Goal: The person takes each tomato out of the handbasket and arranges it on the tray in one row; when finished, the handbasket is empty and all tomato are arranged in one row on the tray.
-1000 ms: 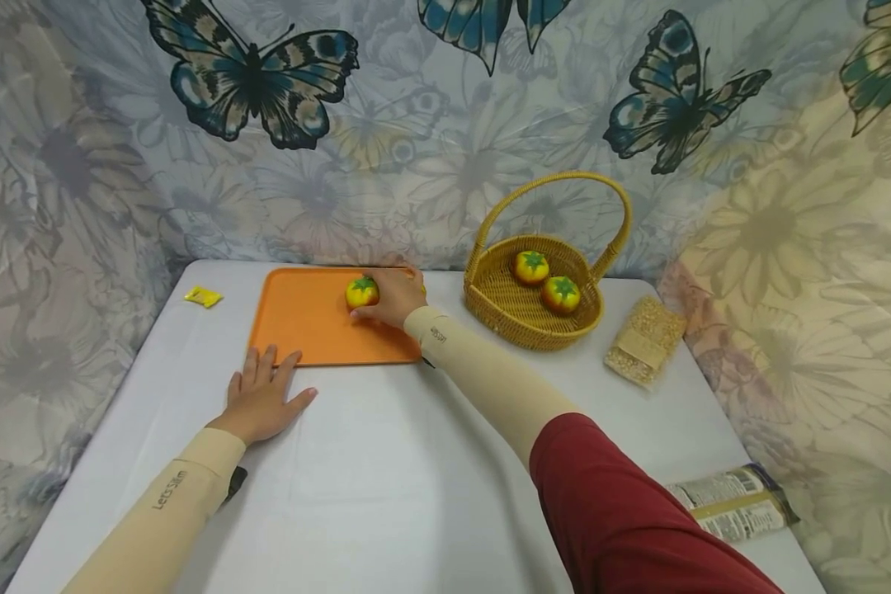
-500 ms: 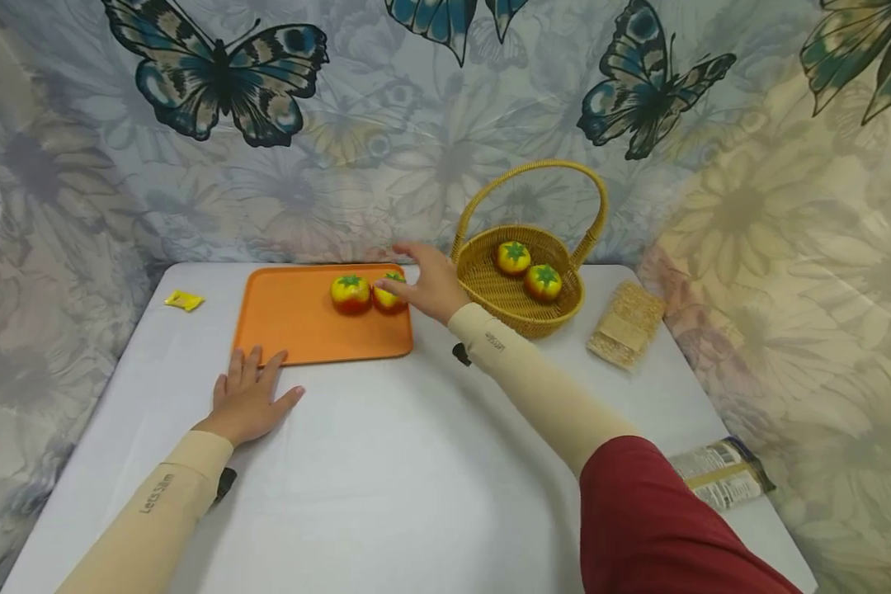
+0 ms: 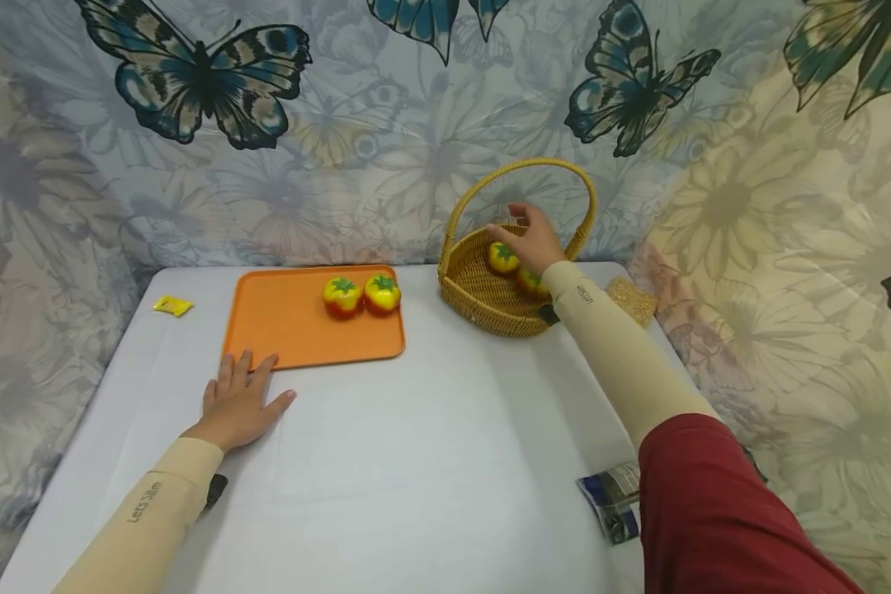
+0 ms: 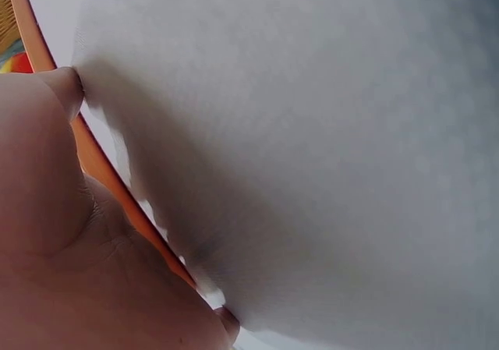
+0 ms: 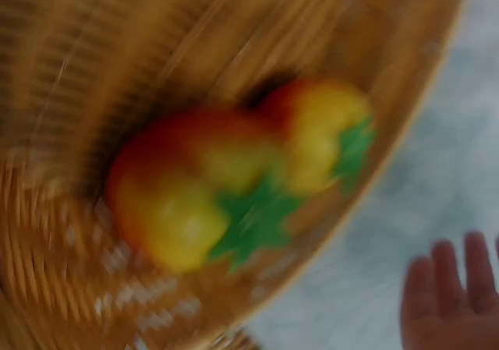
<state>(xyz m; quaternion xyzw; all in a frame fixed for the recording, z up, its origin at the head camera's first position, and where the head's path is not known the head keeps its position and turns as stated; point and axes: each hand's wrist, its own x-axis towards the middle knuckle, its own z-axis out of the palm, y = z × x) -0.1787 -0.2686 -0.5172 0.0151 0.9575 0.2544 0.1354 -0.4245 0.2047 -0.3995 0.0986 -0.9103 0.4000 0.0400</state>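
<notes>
Above the wicker basket [image 3: 464, 293], my right hand [image 3: 536, 241] reaches under the handle, fingers relaxed and holding nothing. Inside the basket lie two yellow-and-red tomatoes with green star-shaped tops; the nearer tomato [image 3: 530, 283] is partly covered by the wrist, the other tomato [image 3: 502, 259] shows beneath the fingers. The right wrist view has both, blurred, with my fingers beyond the rim. Two similar tomatoes, one left [image 3: 342, 298] and one right [image 3: 382, 294], sit side by side on the orange tray [image 3: 278, 322]. My left hand [image 3: 238, 410] rests spread at the tray's near left corner, fingertips on its edge.
A small yellow packet [image 3: 172, 305] lies left of the tray. Right of the basket, a clear bag of grain-like flakes [image 3: 629, 301] is partly behind my forearm. A printed pouch [image 3: 613, 503] lies partly under the red sleeve. A butterfly-print cloth [image 3: 401, 190] hangs behind the table.
My right hand has left the tray, where it was at the right tomato, and moved right to above the basket. Two tomatoes stay on the tray. The left hand keeps its place.
</notes>
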